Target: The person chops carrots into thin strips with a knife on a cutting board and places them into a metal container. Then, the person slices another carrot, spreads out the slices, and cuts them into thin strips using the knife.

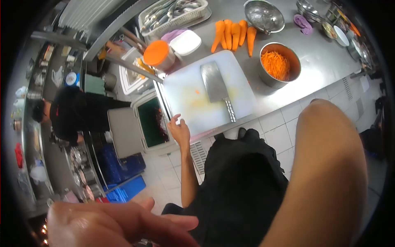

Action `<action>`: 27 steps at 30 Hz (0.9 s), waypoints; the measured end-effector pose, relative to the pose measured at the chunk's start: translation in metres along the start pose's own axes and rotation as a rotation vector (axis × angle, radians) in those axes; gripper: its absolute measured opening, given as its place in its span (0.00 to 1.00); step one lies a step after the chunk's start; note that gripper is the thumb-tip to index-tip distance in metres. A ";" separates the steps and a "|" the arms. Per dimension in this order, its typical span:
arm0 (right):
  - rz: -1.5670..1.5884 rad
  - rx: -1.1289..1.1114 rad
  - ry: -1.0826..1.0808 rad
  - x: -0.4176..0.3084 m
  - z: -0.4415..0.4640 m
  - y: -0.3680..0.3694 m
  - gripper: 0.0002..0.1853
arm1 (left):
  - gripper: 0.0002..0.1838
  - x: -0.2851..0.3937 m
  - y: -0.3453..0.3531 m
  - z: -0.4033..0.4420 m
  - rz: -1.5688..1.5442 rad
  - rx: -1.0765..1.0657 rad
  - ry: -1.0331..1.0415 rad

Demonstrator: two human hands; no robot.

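steel counter point(325, 61) over tiled floor point(277, 121); left grip point(180, 132) open beside board point(183, 88); right grip point(119, 222), i can't tell.

A steel counter point(314, 51) gleams under bright white light above a pale tile floor point(277, 138) with one grate point(199, 157) near the counter and another farther right, while crowded metal shelves point(50, 78) run down the far left, with a blue crate point(133, 189) on the floor.
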State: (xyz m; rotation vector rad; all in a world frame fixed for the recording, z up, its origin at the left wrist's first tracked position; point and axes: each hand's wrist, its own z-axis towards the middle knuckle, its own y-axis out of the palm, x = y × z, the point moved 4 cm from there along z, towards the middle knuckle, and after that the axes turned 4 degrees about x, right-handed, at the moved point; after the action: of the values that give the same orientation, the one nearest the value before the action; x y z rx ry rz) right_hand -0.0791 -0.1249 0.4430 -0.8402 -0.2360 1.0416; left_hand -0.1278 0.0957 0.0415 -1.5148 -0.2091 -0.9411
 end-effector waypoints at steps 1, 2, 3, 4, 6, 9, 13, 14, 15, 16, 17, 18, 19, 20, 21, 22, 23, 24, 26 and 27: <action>-0.007 -0.001 0.005 0.001 -0.001 0.001 0.12 | 0.14 -0.002 0.001 0.004 -0.035 0.028 0.036; -0.008 0.001 0.012 0.000 0.000 0.003 0.12 | 0.16 0.014 -0.001 0.003 -0.030 -0.037 -0.043; -0.015 0.015 0.024 0.002 0.000 0.000 0.12 | 0.19 0.031 -0.011 0.002 -0.007 -0.110 -0.115; -0.023 0.030 0.028 0.003 0.000 -0.002 0.12 | 0.19 0.013 -0.008 0.012 0.013 -0.118 -0.093; -0.030 0.030 0.026 0.004 0.001 -0.001 0.13 | 0.14 -0.007 0.005 0.022 -0.052 0.006 0.073; -0.034 0.007 0.044 0.008 0.002 0.004 0.13 | 0.15 -0.017 0.009 0.027 -0.054 -0.015 0.100; -0.044 -0.004 0.078 0.017 0.000 0.005 0.14 | 0.16 -0.022 0.009 0.031 -0.126 -0.012 0.068; -0.045 -0.009 0.082 0.019 -0.001 0.004 0.14 | 0.16 -0.022 0.009 0.034 -0.139 -0.012 0.077; -0.047 -0.016 0.081 0.020 0.000 0.007 0.14 | 0.16 -0.023 0.010 0.038 -0.080 -0.013 0.111; -0.047 -0.009 0.084 0.021 0.000 0.009 0.14 | 0.16 -0.030 0.008 0.040 -0.007 -0.018 0.133; -0.041 -0.011 0.097 0.023 -0.002 0.012 0.14 | 0.16 -0.046 0.014 0.057 -0.014 -0.007 0.209; -0.013 -0.016 0.107 0.026 -0.003 0.018 0.14 | 0.16 -0.037 0.015 0.053 -0.023 0.005 0.256; 0.015 0.019 0.117 0.030 -0.006 0.021 0.14 | 0.16 -0.034 0.014 0.045 -0.093 -0.010 0.292; 0.056 0.077 0.144 0.034 -0.009 0.020 0.15 | 0.15 -0.015 0.008 0.042 -0.065 0.050 0.238; 0.106 0.121 0.184 0.038 -0.013 0.025 0.15 | 0.15 -0.003 -0.015 0.022 -0.051 -0.010 0.150; 0.130 0.131 0.264 0.048 -0.026 0.033 0.15 | 0.15 0.022 -0.017 0.031 -0.106 -0.030 0.125; 0.175 0.059 0.392 0.062 -0.042 0.046 0.15 | 0.13 0.012 -0.003 0.040 -0.054 0.040 0.224; 0.304 -0.225 0.706 0.088 -0.058 0.064 0.10 | 0.12 0.015 0.004 0.047 -0.158 -0.040 0.031; 0.291 -0.257 1.124 0.129 -0.129 0.112 0.07 | 0.12 0.024 0.001 0.045 -0.248 -0.024 0.124; 0.210 -0.074 1.273 0.147 -0.188 0.129 0.12 | 0.12 0.027 0.003 0.046 -0.285 -0.030 0.122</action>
State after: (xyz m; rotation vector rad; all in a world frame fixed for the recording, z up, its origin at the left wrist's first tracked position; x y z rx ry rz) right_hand 0.0125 -0.0661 0.1946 -1.4534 0.9072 0.5193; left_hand -0.0890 0.1259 0.0619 -1.4727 -0.3299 -1.2647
